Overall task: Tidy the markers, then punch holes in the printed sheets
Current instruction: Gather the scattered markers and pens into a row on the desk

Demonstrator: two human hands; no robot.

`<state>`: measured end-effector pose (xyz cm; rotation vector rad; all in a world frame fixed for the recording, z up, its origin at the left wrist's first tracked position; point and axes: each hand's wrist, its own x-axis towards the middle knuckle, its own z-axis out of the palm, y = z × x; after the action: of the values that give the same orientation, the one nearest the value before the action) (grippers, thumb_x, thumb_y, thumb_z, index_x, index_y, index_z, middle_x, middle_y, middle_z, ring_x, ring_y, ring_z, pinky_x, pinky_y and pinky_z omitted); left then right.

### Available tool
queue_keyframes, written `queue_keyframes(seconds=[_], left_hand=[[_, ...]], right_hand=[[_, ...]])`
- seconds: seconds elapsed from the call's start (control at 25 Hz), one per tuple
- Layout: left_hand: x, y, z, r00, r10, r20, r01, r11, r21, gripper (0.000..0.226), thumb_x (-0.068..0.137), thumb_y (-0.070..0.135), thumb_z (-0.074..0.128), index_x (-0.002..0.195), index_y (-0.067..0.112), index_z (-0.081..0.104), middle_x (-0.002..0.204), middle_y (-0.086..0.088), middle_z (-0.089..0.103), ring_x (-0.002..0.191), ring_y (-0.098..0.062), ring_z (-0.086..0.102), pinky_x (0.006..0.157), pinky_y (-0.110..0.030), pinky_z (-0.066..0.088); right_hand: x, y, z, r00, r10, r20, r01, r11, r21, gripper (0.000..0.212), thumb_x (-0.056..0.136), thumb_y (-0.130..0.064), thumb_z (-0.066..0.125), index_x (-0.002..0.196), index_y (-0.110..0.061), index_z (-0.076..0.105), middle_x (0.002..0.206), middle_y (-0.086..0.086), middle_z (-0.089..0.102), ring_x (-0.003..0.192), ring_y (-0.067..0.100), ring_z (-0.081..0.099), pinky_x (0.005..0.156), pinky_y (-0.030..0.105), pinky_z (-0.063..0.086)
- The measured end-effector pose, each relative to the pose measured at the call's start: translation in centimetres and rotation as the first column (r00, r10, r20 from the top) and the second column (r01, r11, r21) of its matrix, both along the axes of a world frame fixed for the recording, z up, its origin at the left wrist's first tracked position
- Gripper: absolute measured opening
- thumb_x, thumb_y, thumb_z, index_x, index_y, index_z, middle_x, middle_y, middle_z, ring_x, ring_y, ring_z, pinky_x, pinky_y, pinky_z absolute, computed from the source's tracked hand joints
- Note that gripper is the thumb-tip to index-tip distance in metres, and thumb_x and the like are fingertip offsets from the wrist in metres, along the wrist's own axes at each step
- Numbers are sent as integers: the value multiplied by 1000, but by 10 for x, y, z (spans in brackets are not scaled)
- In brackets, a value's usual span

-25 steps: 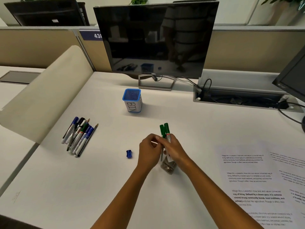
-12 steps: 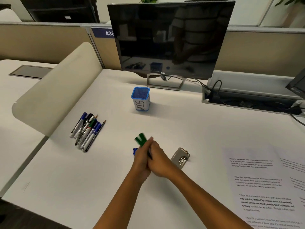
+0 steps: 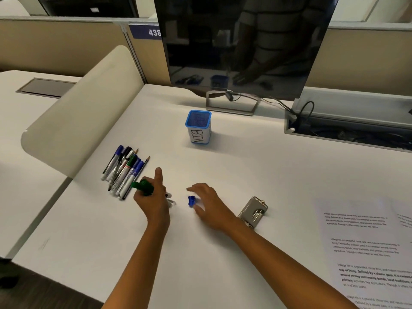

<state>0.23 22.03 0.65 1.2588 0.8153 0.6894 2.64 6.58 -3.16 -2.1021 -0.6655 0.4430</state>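
Observation:
My left hand (image 3: 153, 197) grips the green-capped markers (image 3: 143, 187), caps pointing left, index finger stretched out, close to the right end of a pile of markers and pencils (image 3: 124, 170) lying on the white desk. My right hand (image 3: 209, 204) hovers with fingers spread right beside a small blue sharpener (image 3: 191, 200), holding nothing. A metal hole punch (image 3: 254, 211) lies just right of that hand. Printed sheets (image 3: 365, 246) cover the desk's right side.
A blue pen holder labelled BIN (image 3: 198, 127) stands behind the hands, in front of the dark monitor (image 3: 240, 41) and its stand. A cable tray with wires (image 3: 347, 128) runs at the back right. A beige curved divider (image 3: 82, 112) borders the desk on the left.
The hands, joined around the green markers before, have separated. My left hand carried the markers left toward the pile; my right hand let go and moved over the blue sharpener.

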Motion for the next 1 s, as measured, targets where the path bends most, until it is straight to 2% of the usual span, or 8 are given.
queue_keyframes(seconds=[0.12,0.24,0.36,0.56,0.72,0.84,0.92,1.0], left_hand=[[5,6,-8,996,-88,-8,88,991,98,40,85,38,75,54,31,51,48,10,51,43,-5,51,46,-21,49],[9,7,-19,989,-142,-47,147,981,125,38,84,45,73,59,26,51,52,3,54,47,-11,55,46,-26,50],[12,-2,-32,975,-185,-124,205,965,166,40,87,44,71,65,16,52,64,-24,54,56,-22,55,53,-33,48],[18,-12,-41,962,-202,-183,235,955,180,47,92,34,68,72,-3,49,71,-32,54,58,-19,51,58,-21,46],[16,-21,-48,950,-245,-192,280,942,187,46,93,31,66,71,-4,46,63,-18,47,55,-15,44,55,-21,42],[20,-16,-48,949,-240,-202,284,932,224,41,94,31,66,65,12,45,57,-4,43,49,-5,38,49,-13,36],[23,0,-46,951,-218,-217,282,900,334,37,94,35,65,66,21,44,57,4,41,49,-3,38,48,-11,34],[25,24,-45,928,-174,-328,327,800,502,26,93,44,63,81,25,50,64,8,51,55,-3,46,52,-19,39]], right_hand=[[-1,14,-11,979,119,166,-94,984,-151,42,97,-12,51,138,-20,52,144,-2,46,131,17,37,108,27,34],[-5,18,-18,966,-28,256,59,992,-114,25,100,-13,48,122,-12,60,124,2,55,113,21,48,93,30,44],[-10,14,-28,942,-145,303,185,977,-107,30,102,-21,46,129,-10,54,128,5,53,115,21,47,99,33,44],[-13,14,-22,932,-198,302,225,973,-56,34,102,-26,45,132,-9,51,130,6,53,119,22,50,101,33,46],[-15,12,-21,934,-223,279,233,972,-4,36,102,-25,47,134,-8,50,130,6,54,120,19,51,102,29,45],[-15,12,-21,940,-232,251,236,972,15,35,102,-27,47,134,-11,50,129,2,53,119,16,51,101,25,45],[-15,13,-20,938,-238,253,240,971,22,34,102,-26,48,132,-12,50,126,2,54,116,15,52,99,25,46],[-15,13,-20,931,-232,281,238,971,11,33,101,-24,49,130,-10,51,123,3,55,112,18,53,97,27,47]])
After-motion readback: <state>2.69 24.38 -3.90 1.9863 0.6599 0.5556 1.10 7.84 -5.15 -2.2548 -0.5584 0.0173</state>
